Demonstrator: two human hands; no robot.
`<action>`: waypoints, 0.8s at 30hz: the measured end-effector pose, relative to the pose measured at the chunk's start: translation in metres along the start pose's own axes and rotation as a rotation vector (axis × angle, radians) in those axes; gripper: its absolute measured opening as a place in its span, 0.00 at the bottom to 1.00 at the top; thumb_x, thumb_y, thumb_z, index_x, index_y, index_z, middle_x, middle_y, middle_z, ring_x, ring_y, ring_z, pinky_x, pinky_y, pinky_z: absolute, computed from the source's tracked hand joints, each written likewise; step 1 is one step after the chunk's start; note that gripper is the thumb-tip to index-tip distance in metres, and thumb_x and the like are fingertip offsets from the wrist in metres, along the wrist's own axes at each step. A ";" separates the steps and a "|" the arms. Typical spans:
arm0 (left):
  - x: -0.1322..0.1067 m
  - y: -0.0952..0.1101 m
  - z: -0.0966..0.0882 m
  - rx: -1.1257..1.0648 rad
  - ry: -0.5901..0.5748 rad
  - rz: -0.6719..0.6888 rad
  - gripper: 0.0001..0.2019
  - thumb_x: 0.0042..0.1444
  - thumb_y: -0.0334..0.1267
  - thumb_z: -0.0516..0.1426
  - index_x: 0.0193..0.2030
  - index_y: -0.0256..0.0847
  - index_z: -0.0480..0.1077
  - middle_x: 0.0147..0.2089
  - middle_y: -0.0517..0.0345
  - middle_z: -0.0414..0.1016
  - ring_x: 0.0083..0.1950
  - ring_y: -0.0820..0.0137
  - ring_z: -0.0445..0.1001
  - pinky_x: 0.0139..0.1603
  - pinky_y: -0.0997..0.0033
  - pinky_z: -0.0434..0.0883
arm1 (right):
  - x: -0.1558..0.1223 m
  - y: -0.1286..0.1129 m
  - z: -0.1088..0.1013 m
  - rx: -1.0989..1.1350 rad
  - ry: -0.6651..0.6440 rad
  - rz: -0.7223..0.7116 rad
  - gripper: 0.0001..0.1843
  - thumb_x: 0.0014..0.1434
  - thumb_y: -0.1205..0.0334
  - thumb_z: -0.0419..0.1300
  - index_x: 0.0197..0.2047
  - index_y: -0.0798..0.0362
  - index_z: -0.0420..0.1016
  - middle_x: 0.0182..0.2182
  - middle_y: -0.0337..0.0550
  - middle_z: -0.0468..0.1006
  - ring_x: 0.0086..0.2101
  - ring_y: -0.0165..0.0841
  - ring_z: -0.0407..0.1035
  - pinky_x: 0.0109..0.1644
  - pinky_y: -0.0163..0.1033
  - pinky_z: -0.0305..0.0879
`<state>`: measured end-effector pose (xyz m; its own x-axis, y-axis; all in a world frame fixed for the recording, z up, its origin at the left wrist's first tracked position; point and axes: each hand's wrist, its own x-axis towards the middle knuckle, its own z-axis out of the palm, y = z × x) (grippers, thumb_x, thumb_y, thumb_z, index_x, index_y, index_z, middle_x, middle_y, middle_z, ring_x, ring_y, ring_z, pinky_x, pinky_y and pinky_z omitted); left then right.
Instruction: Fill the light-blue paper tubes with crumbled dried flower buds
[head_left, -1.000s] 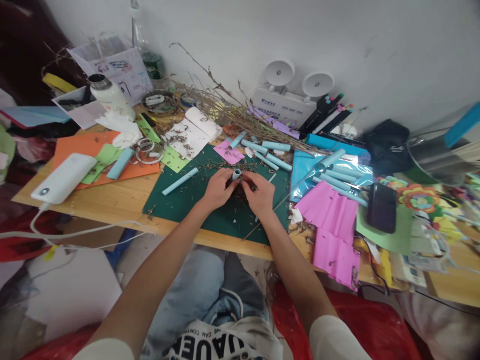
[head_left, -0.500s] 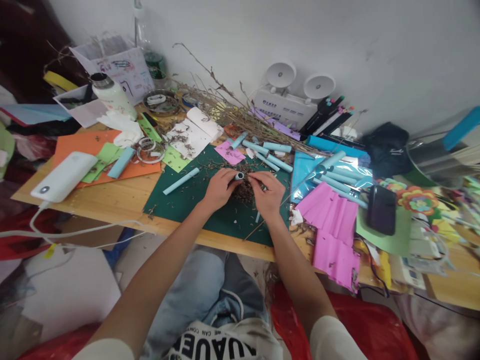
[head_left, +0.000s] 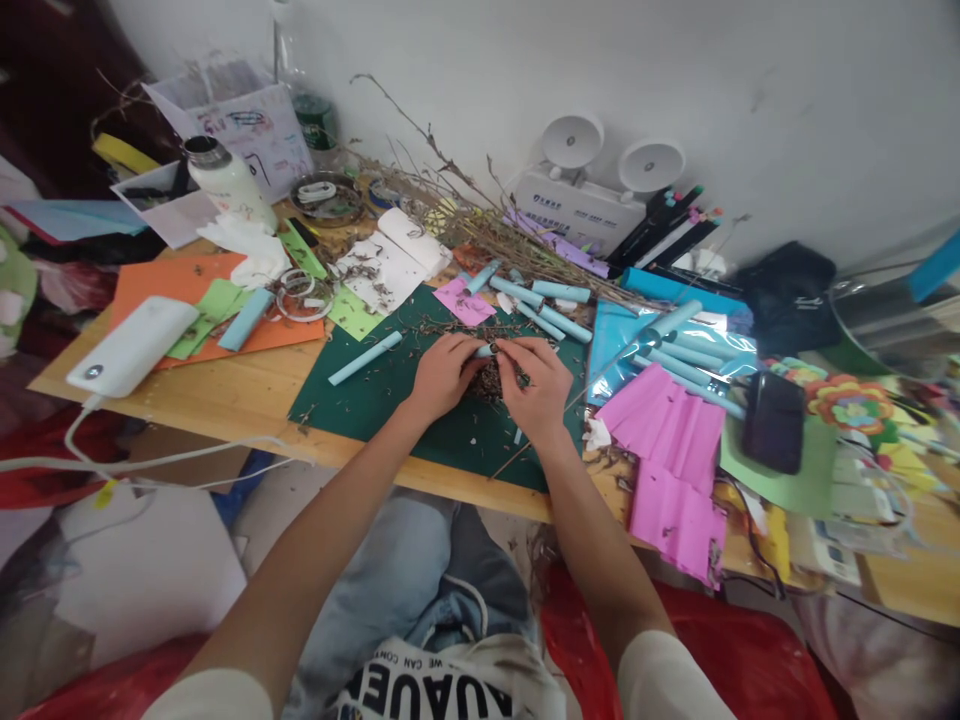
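Observation:
My left hand point(head_left: 441, 371) and my right hand point(head_left: 536, 385) meet over a dark green cutting mat point(head_left: 375, 410). Both are closed around a small light blue paper tube point(head_left: 484, 350), held between their fingertips above a heap of dry plant bits point(head_left: 491, 380). Another blue tube point(head_left: 365, 358) lies on the mat to the left. More rolled blue tubes point(head_left: 551, 292) lie beyond the hands, beside a pink paper scrap point(head_left: 463, 301).
Dry twigs point(head_left: 450, 205) sprawl across the back of the wooden table point(head_left: 225, 400). Pink paper sheets point(head_left: 671, 450), a black phone point(head_left: 772, 421) and blue sheets point(head_left: 622, 335) lie right. A white power bank point(head_left: 131, 345), orange paper point(head_left: 161, 285) and a bottle point(head_left: 225, 180) sit left.
The blue tube has tipped from standing upright to lying nearly level between my fingertips. The camera view shifted slightly; my hands stay over the same spot on the mat.

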<state>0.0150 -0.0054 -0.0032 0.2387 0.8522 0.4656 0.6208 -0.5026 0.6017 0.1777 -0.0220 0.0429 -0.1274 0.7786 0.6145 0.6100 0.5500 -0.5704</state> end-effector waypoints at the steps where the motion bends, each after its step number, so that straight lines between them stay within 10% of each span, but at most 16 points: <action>1: 0.000 0.000 0.000 -0.001 0.003 -0.002 0.13 0.66 0.42 0.52 0.50 0.41 0.73 0.47 0.50 0.76 0.49 0.64 0.72 0.51 0.63 0.69 | -0.001 0.000 0.000 -0.002 -0.002 -0.016 0.12 0.64 0.59 0.57 0.46 0.49 0.80 0.40 0.48 0.80 0.42 0.37 0.75 0.49 0.43 0.73; 24: 0.000 0.000 0.001 0.050 0.013 0.031 0.11 0.66 0.41 0.53 0.48 0.40 0.74 0.45 0.52 0.77 0.46 0.64 0.72 0.48 0.66 0.68 | -0.003 0.003 0.007 -0.040 0.056 -0.065 0.08 0.66 0.62 0.55 0.41 0.50 0.77 0.38 0.47 0.77 0.41 0.35 0.72 0.47 0.43 0.72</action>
<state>0.0158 -0.0050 -0.0035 0.2488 0.8341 0.4923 0.6496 -0.5207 0.5540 0.1749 -0.0205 0.0356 -0.1245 0.7227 0.6799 0.6328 0.5856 -0.5066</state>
